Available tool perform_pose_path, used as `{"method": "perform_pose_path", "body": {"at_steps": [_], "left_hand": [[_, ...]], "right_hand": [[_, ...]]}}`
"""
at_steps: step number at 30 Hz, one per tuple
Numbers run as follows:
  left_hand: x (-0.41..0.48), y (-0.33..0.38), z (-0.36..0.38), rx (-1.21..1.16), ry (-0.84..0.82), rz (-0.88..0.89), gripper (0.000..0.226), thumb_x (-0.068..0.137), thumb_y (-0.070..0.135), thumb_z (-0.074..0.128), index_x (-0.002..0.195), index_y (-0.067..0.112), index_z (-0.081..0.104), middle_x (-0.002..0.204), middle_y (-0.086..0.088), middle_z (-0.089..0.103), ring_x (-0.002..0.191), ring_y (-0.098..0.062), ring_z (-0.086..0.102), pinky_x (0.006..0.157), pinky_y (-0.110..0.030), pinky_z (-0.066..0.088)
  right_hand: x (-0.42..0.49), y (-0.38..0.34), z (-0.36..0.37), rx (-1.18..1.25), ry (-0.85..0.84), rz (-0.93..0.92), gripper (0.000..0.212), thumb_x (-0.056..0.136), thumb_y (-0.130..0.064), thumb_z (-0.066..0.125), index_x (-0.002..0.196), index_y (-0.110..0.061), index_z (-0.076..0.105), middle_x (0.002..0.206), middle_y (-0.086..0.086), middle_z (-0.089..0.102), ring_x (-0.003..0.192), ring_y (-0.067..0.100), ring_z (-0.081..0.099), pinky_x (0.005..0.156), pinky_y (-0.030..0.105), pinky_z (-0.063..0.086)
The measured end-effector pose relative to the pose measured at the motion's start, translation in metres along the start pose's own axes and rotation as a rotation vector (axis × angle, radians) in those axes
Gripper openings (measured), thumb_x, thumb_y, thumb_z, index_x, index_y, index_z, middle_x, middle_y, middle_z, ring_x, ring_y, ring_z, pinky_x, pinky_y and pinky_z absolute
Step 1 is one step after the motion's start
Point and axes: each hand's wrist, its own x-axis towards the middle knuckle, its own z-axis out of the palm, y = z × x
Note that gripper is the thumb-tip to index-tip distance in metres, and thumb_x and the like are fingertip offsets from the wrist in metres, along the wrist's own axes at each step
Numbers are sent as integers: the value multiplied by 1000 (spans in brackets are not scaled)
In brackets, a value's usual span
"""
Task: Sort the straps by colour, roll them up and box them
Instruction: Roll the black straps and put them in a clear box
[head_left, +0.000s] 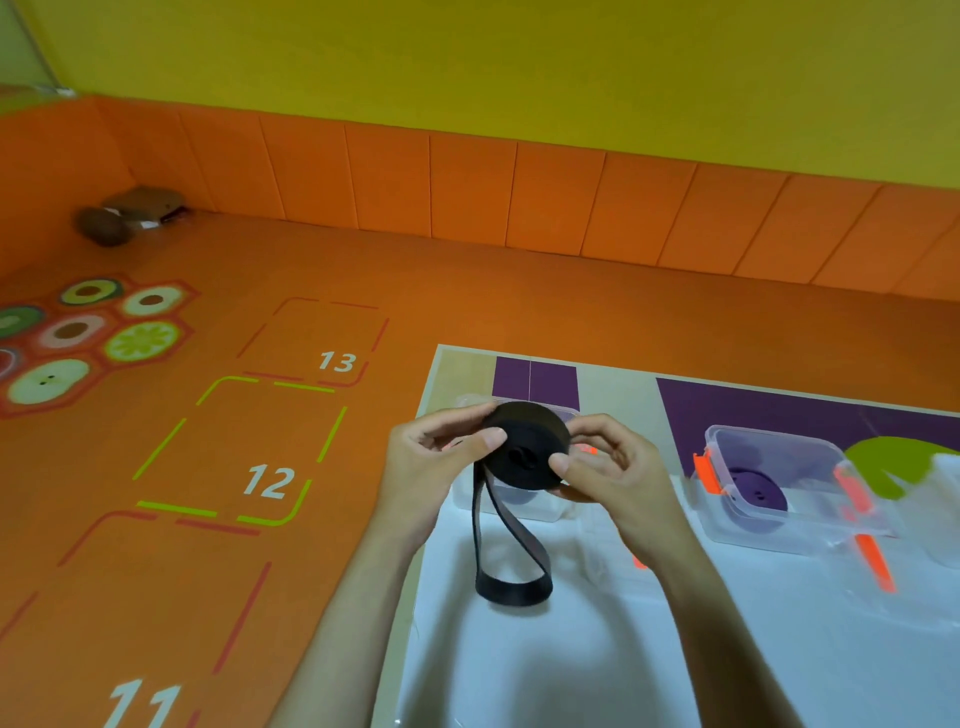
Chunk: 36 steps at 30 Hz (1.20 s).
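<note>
A black strap (527, 447) is mostly wound into a thick roll that I hold above the table. My left hand (436, 457) pinches the roll's left side, thumb on its face. My right hand (605, 462) grips its right side. The loose tail (511, 577) hangs down in a loop onto the white cloth. Behind the roll stands a clear plastic box (519, 506), mostly hidden by my hands. A second clear box (779, 483) with orange clips sits to the right and holds a rolled purple strap (753, 496).
The table (447, 374) carries a white cloth (597, 649) and purple and green printed patches. Left of it is an orange floor mat with numbered squares 11, 12, 13 and fruit pictures. An orange padded wall runs behind. A brown object lies in the far left corner.
</note>
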Motion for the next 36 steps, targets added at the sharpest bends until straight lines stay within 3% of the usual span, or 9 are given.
{"method": "perform_pose_path", "body": {"at_steps": [5, 8, 13, 16, 19, 23, 28, 32, 36], "left_hand": [[1, -8, 6, -29, 54, -8, 19, 72, 10, 87, 87, 21, 83, 100, -11, 80, 94, -22, 76, 81, -27, 58], [-1, -18, 10, -88, 38, -44, 20, 74, 19, 82, 94, 20, 83, 108, -6, 80, 107, -21, 74, 87, -23, 56], [7, -32, 6, -3, -112, -80, 49, 84, 52, 83, 131, 42, 71, 138, 5, 69, 154, -27, 36, 126, -52, 26], [8, -31, 2, -26, -64, -84, 35, 80, 29, 88, 114, 36, 81, 124, 2, 77, 137, -26, 58, 112, -37, 48], [8, -26, 1, 96, -133, -42, 44, 74, 9, 90, 113, 22, 73, 106, -6, 80, 107, -24, 74, 90, -26, 56], [5, -27, 22, 74, -93, -45, 36, 79, -4, 85, 110, 6, 72, 101, -1, 80, 102, -13, 75, 84, -19, 56], [3, -33, 32, 13, -122, -85, 44, 86, -3, 76, 127, 12, 71, 110, 12, 79, 109, 14, 66, 88, -12, 53], [4, -44, 28, 8, -64, -57, 40, 76, 16, 84, 116, 18, 79, 114, -1, 79, 111, -16, 74, 92, -24, 57], [8, -44, 22, 125, -137, -49, 38, 72, 14, 89, 109, 15, 82, 108, -4, 78, 105, -22, 74, 91, -30, 58]], "right_hand": [[5, -8, -9, -130, -62, -11, 29, 85, -9, 84, 111, -17, 76, 104, 6, 79, 96, 27, 77, 80, 44, 66], [4, -8, -9, -66, 8, -26, 28, 83, -5, 84, 108, -14, 77, 101, 6, 80, 94, 26, 78, 76, 40, 66], [-4, 10, 9, 126, 144, 17, 32, 80, -18, 83, 110, -14, 75, 107, 12, 78, 102, 31, 76, 86, 44, 64], [-3, 14, 1, -55, 45, 22, 40, 85, -8, 83, 121, -17, 69, 115, 1, 77, 116, 18, 71, 102, 39, 58], [3, 11, -10, -94, -37, 91, 63, 82, -16, 85, 138, -30, 58, 120, -8, 74, 119, 13, 69, 91, 33, 62], [5, 2, -9, -63, 53, 62, 34, 86, -2, 80, 115, -20, 74, 101, -5, 78, 98, 23, 78, 69, 32, 64], [-3, 14, -6, 170, 253, 103, 21, 89, -4, 76, 109, -9, 73, 109, 15, 74, 95, 36, 78, 69, 43, 66], [-9, 20, -9, 190, 201, 161, 32, 86, -12, 76, 115, -3, 67, 113, 18, 74, 105, 39, 74, 81, 49, 65], [-2, 12, -34, 42, 42, 161, 38, 89, -11, 81, 125, -23, 72, 119, 9, 74, 107, 32, 75, 85, 46, 64]]}}
